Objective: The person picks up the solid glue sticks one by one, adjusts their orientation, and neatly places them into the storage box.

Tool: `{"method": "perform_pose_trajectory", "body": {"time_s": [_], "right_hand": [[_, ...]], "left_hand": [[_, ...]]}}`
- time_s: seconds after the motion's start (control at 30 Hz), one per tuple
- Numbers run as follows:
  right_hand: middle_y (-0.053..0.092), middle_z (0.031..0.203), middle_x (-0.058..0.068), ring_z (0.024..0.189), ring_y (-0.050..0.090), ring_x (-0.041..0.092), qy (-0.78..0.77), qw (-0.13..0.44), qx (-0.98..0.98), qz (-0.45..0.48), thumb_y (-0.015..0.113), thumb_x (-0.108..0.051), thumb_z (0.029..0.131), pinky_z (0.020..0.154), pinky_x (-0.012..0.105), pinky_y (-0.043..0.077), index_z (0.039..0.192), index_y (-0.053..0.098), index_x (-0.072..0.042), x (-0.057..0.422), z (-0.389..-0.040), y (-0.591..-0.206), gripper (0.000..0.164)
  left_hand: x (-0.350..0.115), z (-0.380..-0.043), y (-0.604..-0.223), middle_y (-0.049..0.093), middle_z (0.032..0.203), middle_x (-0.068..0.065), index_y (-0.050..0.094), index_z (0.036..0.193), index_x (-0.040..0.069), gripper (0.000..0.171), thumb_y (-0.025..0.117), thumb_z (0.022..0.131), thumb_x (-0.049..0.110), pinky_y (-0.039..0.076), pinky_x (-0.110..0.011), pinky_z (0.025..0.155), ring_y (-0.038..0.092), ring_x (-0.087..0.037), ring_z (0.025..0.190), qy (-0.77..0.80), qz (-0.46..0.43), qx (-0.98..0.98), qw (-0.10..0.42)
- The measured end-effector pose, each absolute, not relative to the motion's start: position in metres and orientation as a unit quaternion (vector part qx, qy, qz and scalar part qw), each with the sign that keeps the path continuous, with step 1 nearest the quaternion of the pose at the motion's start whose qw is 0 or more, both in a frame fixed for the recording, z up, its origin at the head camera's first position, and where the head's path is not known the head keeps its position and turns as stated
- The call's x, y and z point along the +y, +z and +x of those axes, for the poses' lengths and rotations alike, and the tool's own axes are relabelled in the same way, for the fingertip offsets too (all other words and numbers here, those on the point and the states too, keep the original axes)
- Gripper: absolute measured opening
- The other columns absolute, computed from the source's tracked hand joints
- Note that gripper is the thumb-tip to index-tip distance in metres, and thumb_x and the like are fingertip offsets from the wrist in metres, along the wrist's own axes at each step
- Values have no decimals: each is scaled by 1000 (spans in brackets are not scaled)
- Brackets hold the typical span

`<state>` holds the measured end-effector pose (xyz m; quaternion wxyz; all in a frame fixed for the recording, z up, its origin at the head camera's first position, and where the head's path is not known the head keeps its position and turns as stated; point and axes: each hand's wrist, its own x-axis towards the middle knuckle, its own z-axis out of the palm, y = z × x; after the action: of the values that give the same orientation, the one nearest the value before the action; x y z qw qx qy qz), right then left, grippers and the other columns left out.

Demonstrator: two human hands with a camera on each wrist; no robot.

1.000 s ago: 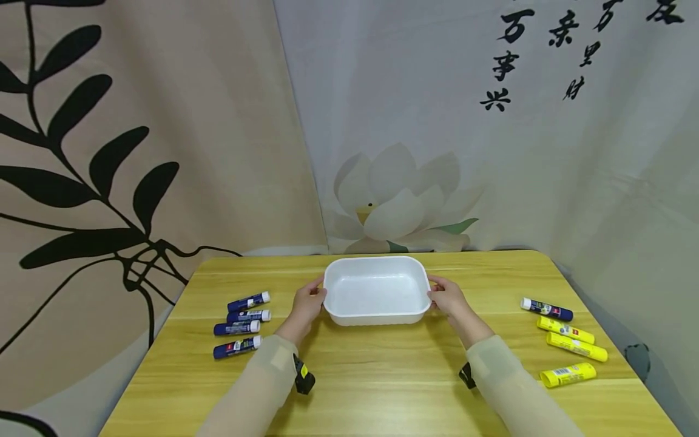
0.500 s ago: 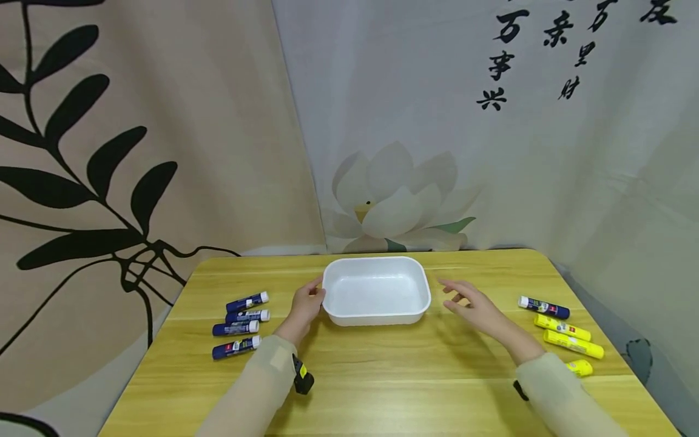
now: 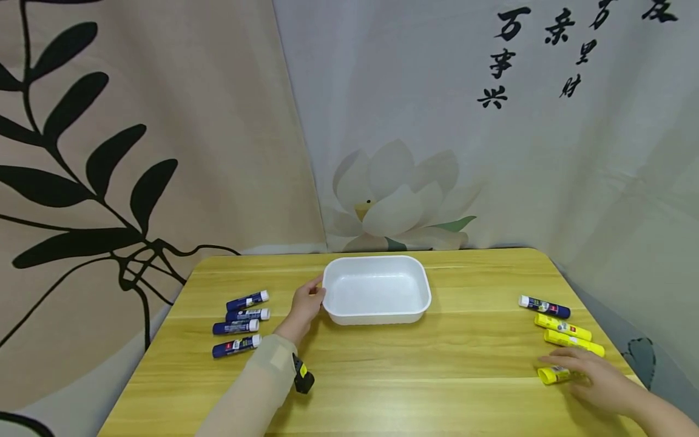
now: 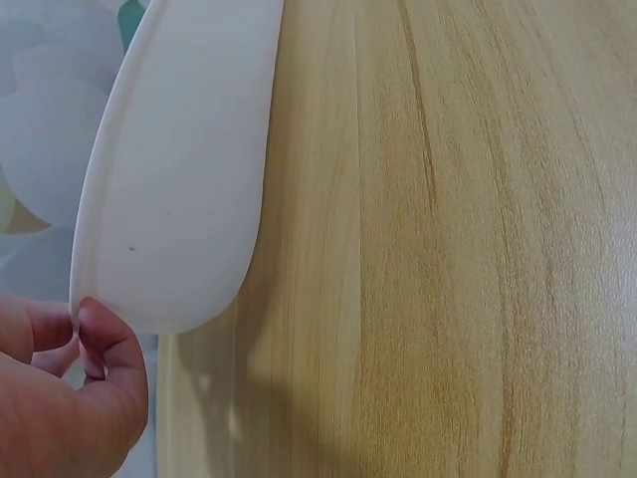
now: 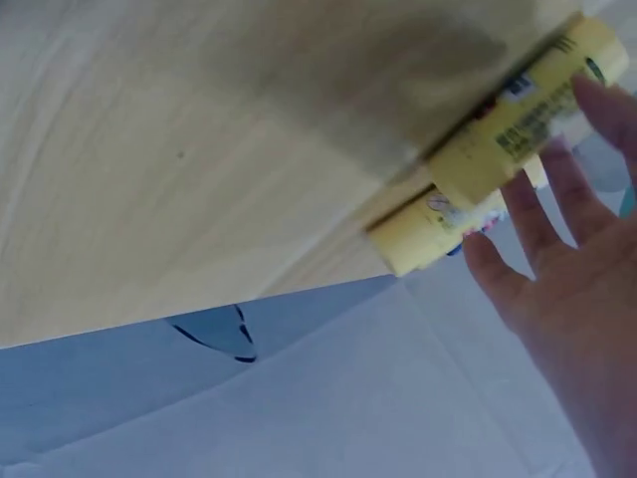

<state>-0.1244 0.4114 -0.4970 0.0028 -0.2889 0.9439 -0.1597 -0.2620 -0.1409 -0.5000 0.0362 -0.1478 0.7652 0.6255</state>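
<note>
Person's left hand (image 3: 306, 306) pinches the rim of the white tub (image 3: 377, 319) at its left end, thumb and curled fingers on the edge (left wrist view shows it best). Tub sits upright near the far edge of the wood-grain table (image 3: 382, 388), around the middle. Right hand (image 3: 601, 379) is at the near yellow tube (image 3: 554, 374) on the right side, fingers loosely extended, not wrapped round it; the hand hides part of that tube, and whether fingertips touch it, cannot tell. Just beyond lie two more yellow tubes (image 3: 574, 343), side by side, then a white-capped blue tube (image 3: 544, 306). Left side: four dark-blue tubes (image 3: 236, 346) in a loose column, white caps toward the tub. Black wrist device (image 3: 302, 374) on the left arm. Printed curtain (image 3: 398, 188) behind.
</note>
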Motion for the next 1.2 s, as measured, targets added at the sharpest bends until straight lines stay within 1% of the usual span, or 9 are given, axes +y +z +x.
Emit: {"method": "perform_pose_trajectory", "body": {"time_s": [0.17, 0.4, 0.6, 0.7, 0.77, 0.83, 1.0, 1.07, 1.2], "right_hand": [[58, 96, -5, 85, 53, 2, -117, -30, 951, -285, 79, 4, 56, 61, 24, 45, 115, 65, -30, 416, -125, -509, 69], [59, 97, -11, 83, 55, 6, -91, -32, 961, -260, 79, -7, 68, 64, 27, 47, 118, 65, -25, 408, -131, -510, 56], [61, 112, -3, 93, 61, 19, -109, -53, 967, -223, 77, -8, 73, 71, 34, 52, 136, 51, -27, 381, -134, -498, 70], [59, 113, -2, 96, 60, 21, -138, -61, 965, -216, 75, -7, 77, 73, 37, 52, 140, 46, -28, 365, -138, -494, 73], [58, 116, -2, 98, 58, 17, -159, -53, 965, -201, 71, -9, 82, 73, 34, 51, 142, 41, -31, 356, -142, -491, 71], [57, 112, -2, 90, 55, 9, -190, -37, 964, -184, 68, -11, 86, 66, 27, 48, 144, 37, -33, 348, -147, -488, 69], [56, 108, 9, 78, 50, 5, -306, -30, 940, -145, 63, -15, 91, 56, 21, 45, 146, 36, -20, 325, -166, -483, 62], [55, 111, 16, 81, 54, 10, -358, -24, 925, -124, 62, -17, 91, 56, 24, 49, 146, 36, -15, 315, -173, -480, 61], [47, 119, 24, 84, 58, 19, -467, 49, 881, -57, 59, -27, 94, 61, 31, 53, 150, 26, -14, 291, -185, -469, 67]], "left_hand": [[-141, -262, -501, 48, 94, -6, 53, 136, 14, 40, 52, 96, 8, 48, -32, 71, 46, -12, 71, 627, -143, 765, 30], [-141, -262, -500, 48, 96, -7, 52, 136, 15, 40, 52, 97, 10, 48, -32, 72, 46, -13, 74, 624, -145, 767, 36], [-141, -262, -500, 48, 103, -9, 52, 136, 17, 39, 51, 97, 12, 47, -30, 73, 47, -14, 78, 625, -149, 765, 41], [-142, -262, -500, 48, 105, -10, 52, 137, 15, 39, 50, 98, 12, 48, -30, 73, 47, -15, 80, 625, -147, 766, 41], [-142, -262, -500, 48, 106, -11, 52, 137, 15, 39, 51, 97, 11, 48, -29, 73, 47, -15, 81, 625, -147, 766, 41], [-142, -262, -500, 48, 106, -11, 52, 137, 14, 39, 51, 97, 11, 48, -29, 72, 47, -15, 80, 626, -145, 766, 39], [-142, -262, -498, 47, 103, -10, 51, 137, 11, 40, 51, 97, 9, 47, -24, 67, 48, -15, 77, 630, -143, 763, 36], [-141, -261, -496, 47, 102, -10, 51, 137, 11, 40, 51, 97, 8, 47, -24, 66, 48, -14, 76, 631, -145, 761, 38], [-140, -260, -494, 46, 102, -9, 50, 137, 11, 40, 50, 97, 9, 47, -26, 68, 48, -15, 75, 631, -145, 761, 43]]}}
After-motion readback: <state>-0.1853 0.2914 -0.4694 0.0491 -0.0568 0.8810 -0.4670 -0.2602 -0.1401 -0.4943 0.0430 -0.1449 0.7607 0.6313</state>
